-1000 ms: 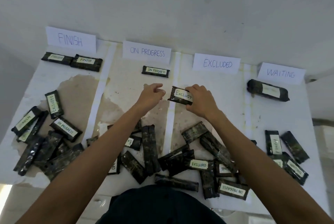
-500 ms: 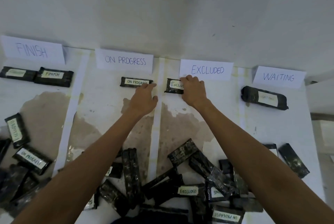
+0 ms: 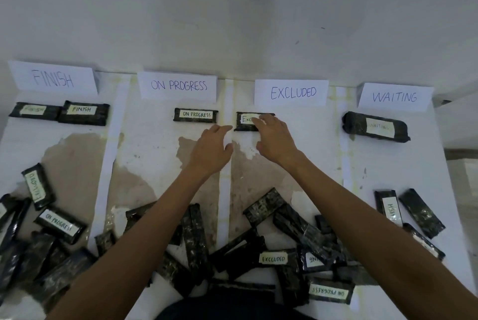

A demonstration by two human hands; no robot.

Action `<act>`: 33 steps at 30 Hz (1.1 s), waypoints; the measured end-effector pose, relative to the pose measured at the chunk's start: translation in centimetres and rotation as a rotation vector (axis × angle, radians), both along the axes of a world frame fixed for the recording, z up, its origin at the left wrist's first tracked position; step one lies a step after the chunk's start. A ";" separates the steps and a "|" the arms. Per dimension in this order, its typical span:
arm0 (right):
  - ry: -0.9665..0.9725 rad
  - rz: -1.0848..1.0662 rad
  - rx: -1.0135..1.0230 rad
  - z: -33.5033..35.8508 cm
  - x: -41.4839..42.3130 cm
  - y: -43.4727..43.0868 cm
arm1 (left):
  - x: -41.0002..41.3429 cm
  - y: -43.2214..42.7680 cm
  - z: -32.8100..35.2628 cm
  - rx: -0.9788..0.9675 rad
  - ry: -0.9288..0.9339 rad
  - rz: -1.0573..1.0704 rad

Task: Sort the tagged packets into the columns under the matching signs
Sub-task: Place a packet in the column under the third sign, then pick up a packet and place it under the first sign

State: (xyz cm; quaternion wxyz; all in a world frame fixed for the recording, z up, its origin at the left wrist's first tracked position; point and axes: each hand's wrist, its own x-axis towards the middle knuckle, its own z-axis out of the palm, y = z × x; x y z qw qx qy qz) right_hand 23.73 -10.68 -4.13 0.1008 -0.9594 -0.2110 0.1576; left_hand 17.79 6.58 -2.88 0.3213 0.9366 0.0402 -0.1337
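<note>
overlapping the excluded packet (image 3: pixel 243 126), right hand (image 3: pixel 274 138); loose pile (image 3: pixel 196 237) nearer

Left hand (image 3: pixel 210 150) and right hand (image 3: pixel 274 140) reach forward, palms down, fingers loosely extended.

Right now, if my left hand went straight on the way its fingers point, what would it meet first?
Your left hand would probably meet the left end of the dark wrapped packet under your right hand, though depth is unclear.

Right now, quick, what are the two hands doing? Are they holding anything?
Left hand: open, holding nothing.
Right hand: open, fingers lying loosely over the EXCLUDED packet, not gripping it.
</note>
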 end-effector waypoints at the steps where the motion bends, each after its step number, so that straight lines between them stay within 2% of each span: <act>1: -0.004 0.017 0.012 0.5 -1.0 -0.2 | -0.7 -0.2 0.4 -0.011 -0.009 -0.001; 9: 0.113 0.082 0.002 2.8 -9.1 -3.1 | -7.5 -2.2 2.5 -0.063 -0.012 -0.001; 13: 0.197 0.203 -0.064 1.8 -12.7 -4.0 | -10.5 -3.0 2.4 -0.066 0.047 0.003; 18: 0.005 0.406 -0.287 -0.8 -15.9 -3.9 | -13.3 -3.8 2.1 -0.069 0.071 0.009; 22: -0.105 0.415 -0.309 -1.6 -16.1 -3.6 | -14.8 -4.2 2.1 -0.120 0.074 0.057; 24: -0.082 0.343 -0.197 -1.5 -15.5 -3.8 | -15.2 -4.4 2.3 -0.155 0.080 0.076; 26: 0.039 0.115 0.077 -0.8 -15.0 -4.1 | -15.3 -4.5 2.4 -0.194 0.088 0.097; 30: 0.404 -0.497 0.697 2.0 -14.3 -5.3 | -15.3 -5.3 2.7 -0.280 0.137 0.147; 33: 0.709 -0.762 1.035 3.4 -14.5 -6.0 | -15.0 -6.6 2.9 -0.403 0.218 0.221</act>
